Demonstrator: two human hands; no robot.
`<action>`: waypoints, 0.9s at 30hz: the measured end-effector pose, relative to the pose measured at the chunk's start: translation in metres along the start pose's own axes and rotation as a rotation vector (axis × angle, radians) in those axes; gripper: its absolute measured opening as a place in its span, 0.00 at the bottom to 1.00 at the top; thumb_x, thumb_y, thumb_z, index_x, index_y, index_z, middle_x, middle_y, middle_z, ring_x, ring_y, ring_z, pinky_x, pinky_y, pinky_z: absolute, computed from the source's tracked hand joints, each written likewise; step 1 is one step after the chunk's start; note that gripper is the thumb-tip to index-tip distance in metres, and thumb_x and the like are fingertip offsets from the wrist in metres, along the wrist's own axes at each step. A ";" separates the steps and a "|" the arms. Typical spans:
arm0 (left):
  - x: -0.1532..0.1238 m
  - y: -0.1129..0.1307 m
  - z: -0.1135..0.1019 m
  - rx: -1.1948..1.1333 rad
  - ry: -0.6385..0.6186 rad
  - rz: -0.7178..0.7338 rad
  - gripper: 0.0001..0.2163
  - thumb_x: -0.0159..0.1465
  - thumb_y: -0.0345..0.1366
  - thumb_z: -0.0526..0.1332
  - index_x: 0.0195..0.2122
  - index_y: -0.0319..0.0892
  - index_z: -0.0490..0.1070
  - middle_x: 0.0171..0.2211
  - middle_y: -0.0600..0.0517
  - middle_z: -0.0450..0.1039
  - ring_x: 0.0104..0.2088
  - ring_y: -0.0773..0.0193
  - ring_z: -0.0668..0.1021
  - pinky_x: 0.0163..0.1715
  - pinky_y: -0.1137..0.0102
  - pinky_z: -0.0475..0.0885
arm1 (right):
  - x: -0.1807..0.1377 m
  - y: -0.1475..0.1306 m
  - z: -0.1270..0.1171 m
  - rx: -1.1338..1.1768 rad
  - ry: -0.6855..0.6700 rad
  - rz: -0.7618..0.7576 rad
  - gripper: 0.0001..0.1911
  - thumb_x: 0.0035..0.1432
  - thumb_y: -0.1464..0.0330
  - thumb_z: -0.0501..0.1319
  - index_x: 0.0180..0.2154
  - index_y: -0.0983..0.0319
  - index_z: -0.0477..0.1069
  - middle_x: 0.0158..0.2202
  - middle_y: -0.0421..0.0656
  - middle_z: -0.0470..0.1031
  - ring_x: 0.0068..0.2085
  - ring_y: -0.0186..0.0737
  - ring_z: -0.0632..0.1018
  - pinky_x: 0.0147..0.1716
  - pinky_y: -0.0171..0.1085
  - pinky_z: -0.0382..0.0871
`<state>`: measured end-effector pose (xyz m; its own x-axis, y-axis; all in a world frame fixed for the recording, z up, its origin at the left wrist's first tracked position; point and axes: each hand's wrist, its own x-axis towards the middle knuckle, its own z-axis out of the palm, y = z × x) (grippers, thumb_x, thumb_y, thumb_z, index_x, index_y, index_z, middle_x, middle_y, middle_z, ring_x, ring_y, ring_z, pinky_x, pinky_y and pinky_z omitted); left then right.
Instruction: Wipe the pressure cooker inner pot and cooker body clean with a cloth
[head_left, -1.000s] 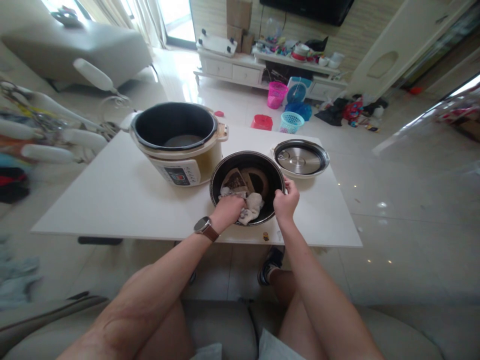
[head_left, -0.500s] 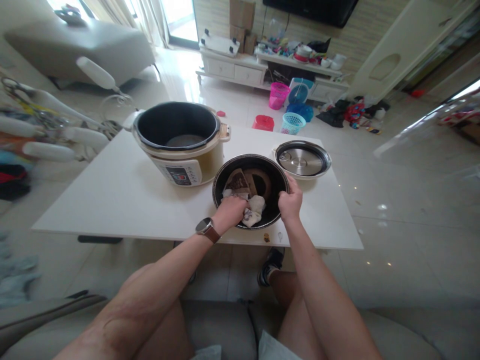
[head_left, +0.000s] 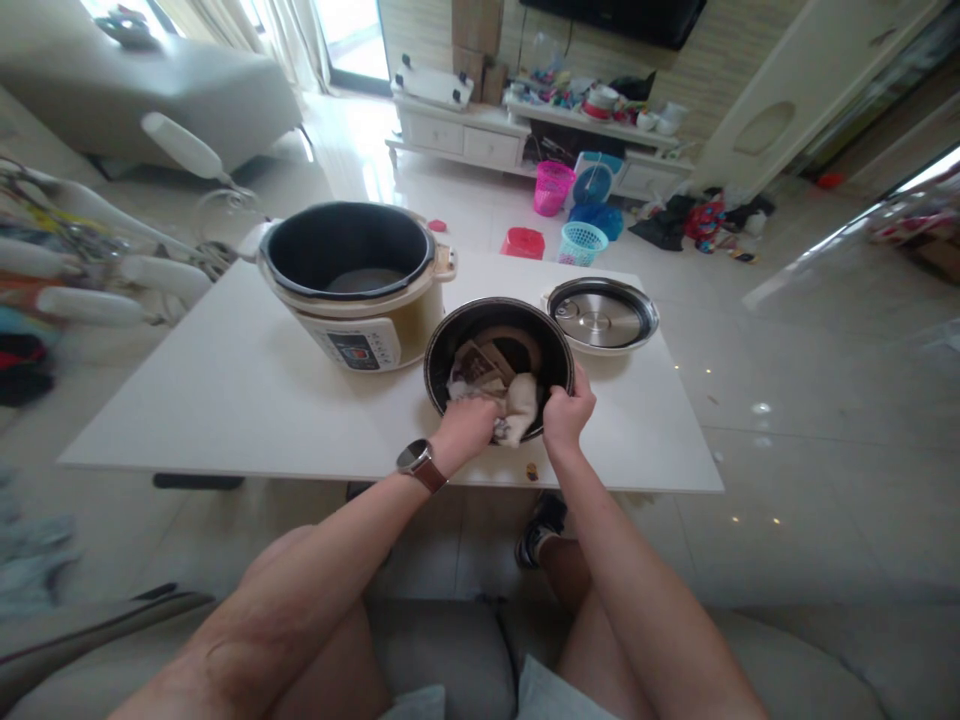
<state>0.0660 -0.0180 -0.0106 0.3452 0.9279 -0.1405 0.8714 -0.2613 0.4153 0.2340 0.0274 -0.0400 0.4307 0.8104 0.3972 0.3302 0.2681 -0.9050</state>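
A dark round inner pot is tilted toward me over the front of the white table. My right hand grips its right rim, thumb on the near side. Inside the pot, my left hand is closed on a pale, crumpled cloth with printed patches, pressed against the lower wall. The fingertips are partly hidden by the cloth. To the left stands the electric pressure cooker body, its top uncovered. Behind the pot on the right lies the cooker's lid, metal underside facing up.
The white table has a small brown scrap near its front edge. Beyond it, a pink basket, a light blue basket and a red stool-like item sit on the floor.
The pot has tipped further toward me, and my right hand has shifted slightly left with its rim. My left hand has moved a little right and down with the cloth inside the pot.
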 end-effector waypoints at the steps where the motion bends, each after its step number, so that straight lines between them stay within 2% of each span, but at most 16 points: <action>1: -0.001 -0.005 -0.003 0.074 0.011 -0.029 0.16 0.70 0.25 0.54 0.45 0.38 0.85 0.47 0.36 0.83 0.53 0.47 0.83 0.55 0.57 0.76 | 0.001 0.000 -0.001 0.000 0.001 -0.002 0.32 0.47 0.73 0.54 0.53 0.61 0.81 0.54 0.47 0.83 0.59 0.48 0.80 0.68 0.54 0.68; 4: -0.001 -0.019 -0.007 0.164 0.050 -0.014 0.15 0.71 0.26 0.55 0.43 0.33 0.84 0.47 0.32 0.82 0.57 0.45 0.80 0.62 0.55 0.71 | 0.005 -0.004 -0.004 -0.001 -0.028 -0.032 0.30 0.46 0.74 0.55 0.50 0.61 0.81 0.56 0.48 0.82 0.60 0.49 0.80 0.68 0.54 0.68; 9: -0.002 -0.026 -0.004 0.137 0.045 0.061 0.15 0.72 0.28 0.57 0.45 0.37 0.85 0.47 0.36 0.82 0.59 0.46 0.78 0.67 0.54 0.66 | 0.024 -0.016 -0.012 -0.129 -0.061 -0.094 0.11 0.47 0.74 0.59 0.35 0.59 0.74 0.59 0.51 0.78 0.63 0.53 0.77 0.66 0.57 0.70; 11: -0.003 -0.025 -0.004 0.137 0.040 0.068 0.15 0.71 0.28 0.57 0.45 0.38 0.85 0.48 0.37 0.82 0.60 0.45 0.77 0.69 0.54 0.64 | 0.033 -0.020 -0.014 -0.167 -0.103 -0.113 0.15 0.46 0.75 0.59 0.38 0.59 0.74 0.60 0.51 0.78 0.64 0.53 0.76 0.68 0.59 0.67; 14: -0.003 -0.024 -0.005 0.135 0.039 0.059 0.16 0.71 0.26 0.56 0.46 0.38 0.86 0.48 0.36 0.82 0.62 0.44 0.76 0.70 0.53 0.62 | 0.039 -0.023 -0.013 -0.101 -0.238 -0.150 0.31 0.44 0.76 0.56 0.52 0.60 0.78 0.62 0.49 0.79 0.66 0.50 0.76 0.73 0.57 0.63; 16: -0.004 -0.023 -0.005 0.136 0.046 0.061 0.16 0.70 0.25 0.56 0.46 0.38 0.86 0.48 0.35 0.82 0.61 0.44 0.77 0.70 0.52 0.63 | 0.039 -0.025 -0.012 -0.043 -0.310 -0.152 0.36 0.45 0.77 0.55 0.56 0.59 0.79 0.62 0.45 0.80 0.67 0.48 0.76 0.74 0.55 0.62; 19: -0.005 -0.020 -0.001 0.133 0.050 0.074 0.16 0.68 0.23 0.57 0.47 0.38 0.85 0.48 0.36 0.82 0.59 0.45 0.78 0.66 0.53 0.68 | 0.035 -0.026 -0.012 -0.012 -0.308 -0.124 0.36 0.46 0.76 0.54 0.56 0.58 0.81 0.59 0.41 0.83 0.65 0.47 0.78 0.74 0.53 0.64; 22: -0.003 -0.014 0.008 0.060 0.053 0.054 0.19 0.66 0.22 0.57 0.53 0.41 0.83 0.51 0.39 0.83 0.56 0.48 0.81 0.59 0.57 0.75 | 0.030 -0.026 -0.013 -0.014 -0.268 -0.112 0.36 0.47 0.75 0.54 0.56 0.58 0.82 0.59 0.41 0.83 0.65 0.47 0.79 0.73 0.53 0.65; 27: 0.009 0.007 0.025 -0.322 0.189 -0.046 0.29 0.67 0.21 0.53 0.67 0.46 0.73 0.61 0.47 0.80 0.61 0.55 0.80 0.60 0.64 0.75 | 0.023 -0.024 -0.011 -0.013 -0.226 -0.063 0.35 0.47 0.75 0.54 0.56 0.60 0.83 0.58 0.44 0.84 0.63 0.49 0.80 0.71 0.54 0.68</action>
<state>0.0842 -0.0181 -0.0311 0.2116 0.9773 -0.0099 0.7197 -0.1489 0.6781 0.2448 0.0342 -0.0075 0.2099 0.8888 0.4073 0.3617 0.3165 -0.8769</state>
